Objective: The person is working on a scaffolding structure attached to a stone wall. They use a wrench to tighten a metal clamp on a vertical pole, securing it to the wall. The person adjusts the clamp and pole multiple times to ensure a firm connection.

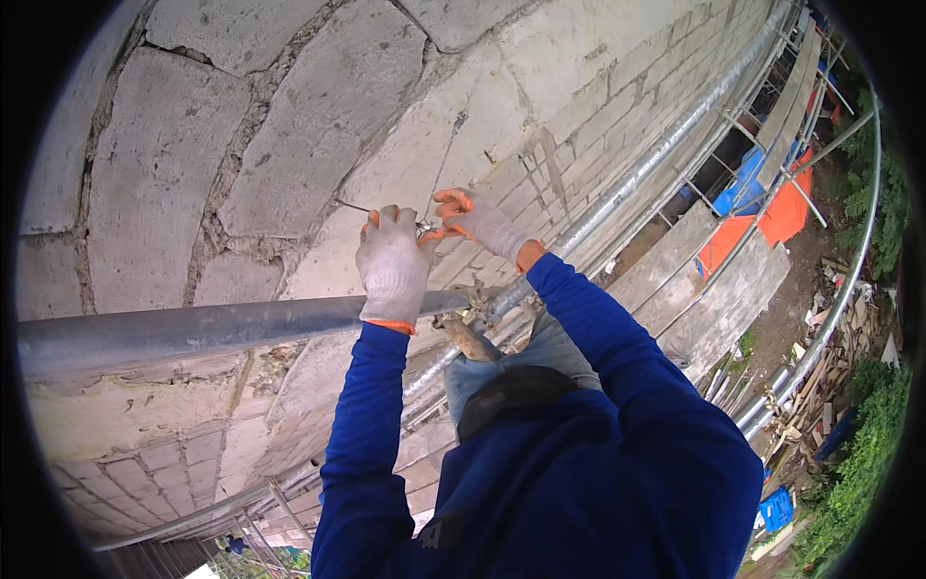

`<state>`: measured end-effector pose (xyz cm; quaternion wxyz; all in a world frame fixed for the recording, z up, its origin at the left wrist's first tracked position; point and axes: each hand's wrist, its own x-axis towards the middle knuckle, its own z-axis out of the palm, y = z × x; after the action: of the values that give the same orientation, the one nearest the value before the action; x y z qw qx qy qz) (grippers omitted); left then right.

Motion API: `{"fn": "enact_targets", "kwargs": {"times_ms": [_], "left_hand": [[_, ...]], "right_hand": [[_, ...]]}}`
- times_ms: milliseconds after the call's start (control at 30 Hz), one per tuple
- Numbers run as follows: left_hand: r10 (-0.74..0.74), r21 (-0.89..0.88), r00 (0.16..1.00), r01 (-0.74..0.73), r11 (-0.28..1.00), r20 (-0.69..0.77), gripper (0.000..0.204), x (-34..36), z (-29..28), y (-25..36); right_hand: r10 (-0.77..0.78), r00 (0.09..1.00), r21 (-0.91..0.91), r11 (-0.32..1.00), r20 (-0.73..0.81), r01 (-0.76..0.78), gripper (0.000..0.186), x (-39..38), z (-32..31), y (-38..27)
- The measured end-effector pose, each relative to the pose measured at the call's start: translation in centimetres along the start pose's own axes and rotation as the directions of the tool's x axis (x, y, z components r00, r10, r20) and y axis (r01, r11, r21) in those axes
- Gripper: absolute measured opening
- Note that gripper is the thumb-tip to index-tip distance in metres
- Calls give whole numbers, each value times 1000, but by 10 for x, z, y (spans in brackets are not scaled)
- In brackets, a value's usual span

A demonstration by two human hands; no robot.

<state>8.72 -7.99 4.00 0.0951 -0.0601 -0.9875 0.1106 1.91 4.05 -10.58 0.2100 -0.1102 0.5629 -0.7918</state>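
Both my hands wear pale knit gloves with orange palms and meet close to the block wall (318, 145). My left hand (394, 259) is closed, back upward, and a thin dark metal rod (351, 206) sticks out from its fingers toward the wall. Beside it my right hand (482, 224) has its fingers curled together; whatever they pinch is hidden. A small shiny metal piece (424, 230) shows between the two hands. Just above them a thin dark line runs along the wall; I cannot tell whether it is wire or a crack.
A thick grey pipe (193, 333) crosses below my left hand, joining a long galvanized pipe (637, 183) at a scaffold clamp (473, 301). Scaffold planks (714, 309), orange sheeting (786, 207) and a curved outer rail (873, 193) lie to the right, above debris on the ground far below.
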Motion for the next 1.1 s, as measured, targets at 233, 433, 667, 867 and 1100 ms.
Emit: {"fn": "enact_targets", "kwargs": {"times_ms": [233, 433, 667, 867, 1100], "left_hand": [[44, -81, 994, -36, 996, 101, 40, 12, -5, 5], [-91, -471, 976, 177, 864, 200, 40, 6, 10, -2], [-266, -740, 933, 354, 572, 242, 45, -6, 9, -1], [-411, -674, 910, 339, 657, 57, 39, -6, 20, -6], [-423, -662, 897, 394, 638, 127, 43, -10, 13, 0]], "right_hand": [[-345, 914, 430, 873, 215, 229, 55, 87, 74, 105], [-387, 919, 80, 921, 73, 382, 34, 68, 70, 116], [-213, 975, -729, 656, 72, 197, 27, -26, 26, 17], [-359, 930, 123, 929, 84, 348, 31, 43, 75, 34], [-312, 922, 450, 874, 230, 184, 31, 84, 128, 75]]}}
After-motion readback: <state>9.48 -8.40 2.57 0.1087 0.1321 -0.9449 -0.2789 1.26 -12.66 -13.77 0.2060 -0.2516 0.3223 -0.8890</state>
